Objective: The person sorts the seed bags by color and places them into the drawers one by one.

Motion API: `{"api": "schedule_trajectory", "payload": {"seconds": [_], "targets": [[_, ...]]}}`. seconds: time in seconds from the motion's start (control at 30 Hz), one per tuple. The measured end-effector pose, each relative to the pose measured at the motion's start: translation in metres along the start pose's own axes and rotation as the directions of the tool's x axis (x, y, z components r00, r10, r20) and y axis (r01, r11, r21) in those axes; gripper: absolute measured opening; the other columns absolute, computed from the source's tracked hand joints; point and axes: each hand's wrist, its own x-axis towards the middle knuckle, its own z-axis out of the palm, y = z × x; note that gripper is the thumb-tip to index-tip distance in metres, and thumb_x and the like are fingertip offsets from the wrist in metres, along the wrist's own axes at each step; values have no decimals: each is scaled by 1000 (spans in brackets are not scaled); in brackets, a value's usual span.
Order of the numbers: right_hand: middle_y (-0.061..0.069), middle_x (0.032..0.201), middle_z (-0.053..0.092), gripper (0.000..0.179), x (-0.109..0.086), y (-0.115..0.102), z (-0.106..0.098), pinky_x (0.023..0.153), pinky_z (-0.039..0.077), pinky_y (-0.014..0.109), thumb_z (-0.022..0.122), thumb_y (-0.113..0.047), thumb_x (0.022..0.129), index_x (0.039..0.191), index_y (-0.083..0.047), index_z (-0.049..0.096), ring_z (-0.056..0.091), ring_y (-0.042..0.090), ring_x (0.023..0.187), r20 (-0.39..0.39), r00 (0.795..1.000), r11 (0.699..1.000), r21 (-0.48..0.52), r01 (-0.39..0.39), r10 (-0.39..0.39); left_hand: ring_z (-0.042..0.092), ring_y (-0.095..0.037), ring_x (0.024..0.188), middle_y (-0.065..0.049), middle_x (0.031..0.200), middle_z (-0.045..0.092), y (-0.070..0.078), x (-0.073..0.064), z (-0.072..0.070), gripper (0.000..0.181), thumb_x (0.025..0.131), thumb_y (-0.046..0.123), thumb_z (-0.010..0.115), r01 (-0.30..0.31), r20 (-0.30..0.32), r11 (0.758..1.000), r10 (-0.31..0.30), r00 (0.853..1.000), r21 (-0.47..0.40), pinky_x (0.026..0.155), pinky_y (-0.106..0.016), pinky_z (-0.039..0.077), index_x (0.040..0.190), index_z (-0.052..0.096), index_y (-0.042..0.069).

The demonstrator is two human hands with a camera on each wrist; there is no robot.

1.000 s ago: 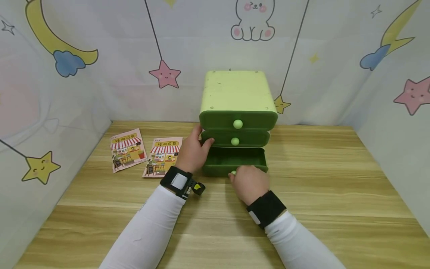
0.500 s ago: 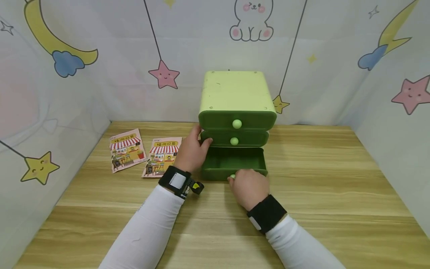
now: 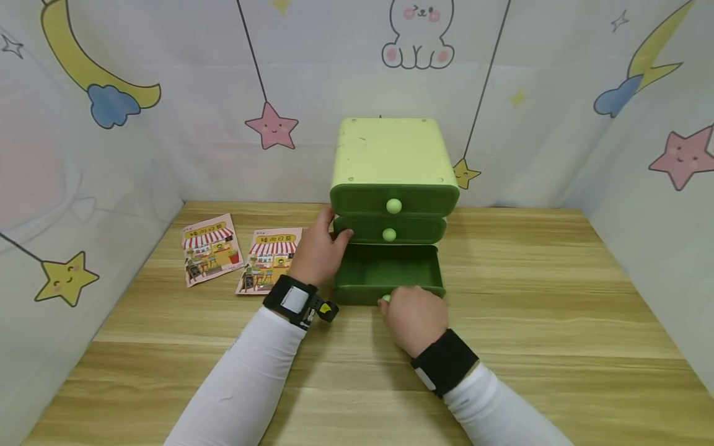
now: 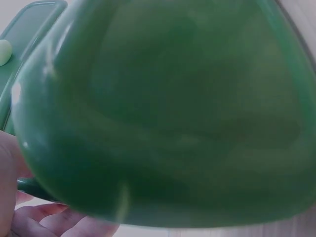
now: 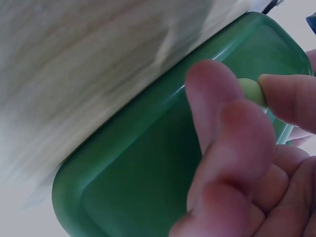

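A drawer cabinet [image 3: 396, 152] with a pale green shell and dark green drawers stands on the wooden table. Its bottom drawer [image 3: 357, 295] is pulled partway out, and no contents show in the visible part. My right hand [image 3: 415, 319] pinches that drawer's round light green knob [image 5: 253, 91] between thumb and fingers. On the cabinet's left side, my left hand [image 3: 319, 251] holds the edge, thumb at the front beside the middle drawer [image 3: 413, 230] and fingers along the side. The left wrist view is mostly filled by a green drawer front [image 4: 187, 113].
Two pink printed packets [image 3: 212, 249] lie left of the cabinet, the nearer one [image 3: 270, 260] partly behind my left hand. The top drawer [image 3: 357, 201] is in its slot. A cartoon-printed cloth [image 3: 195, 74] stands behind and beside the table [image 3: 530, 297].
My right hand has moved toward me, drawing the bottom drawer further out, so more of its interior shows. My left hand has stayed at the cabinet's left side.
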Motion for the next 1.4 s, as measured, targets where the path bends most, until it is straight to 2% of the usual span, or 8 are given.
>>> {"api": "schedule_trajectory", "payload": {"seconds": [0.4,0.7,0.93,1.1,1.4], "targets": [[-2,41,40,51,-7,0,-2,30,35,36,61,-39,87,44,-20,41,41,19,36,-3,1000,1000,-1,25,-25,58,-17,101,-5,133,51,0,-1,0,52,96,35,53,2,4,1000,-2,1000,4,73,-40,55,142,32,24],[-2,41,39,51,-12,-1,-3,30,34,34,61,-39,87,43,-21,41,40,18,36,-6,1000,1000,-6,23,-23,56,-19,103,-5,137,48,3,-1,-3,52,96,34,51,20,31,1000,-21,999,5,75,-41,54,143,31,25],[-1,41,40,51,-17,-3,-3,30,35,37,63,-39,85,43,-21,40,42,20,36,-23,1000,1000,-14,21,-21,58,-18,99,-4,135,50,1,0,-3,51,97,33,51,16,33,1000,-16,999,7,73,-41,54,144,31,25],[-1,41,42,51,-19,-5,-5,30,36,37,62,-39,86,43,-21,40,42,19,36,-9,1000,1000,-10,21,-21,59,-16,96,-6,135,50,1,0,-5,52,97,32,50,5,37,1000,-6,999,24,72,-41,54,145,30,24],[-2,41,40,52,-23,-6,-4,30,36,37,63,-39,86,43,-21,39,42,19,36,-23,999,999,-24,32,-33,56,-16,102,-5,138,47,1,0,-9,53,98,32,47,-6,55,998,2,998,70,75,-41,51,147,28,24]]}}
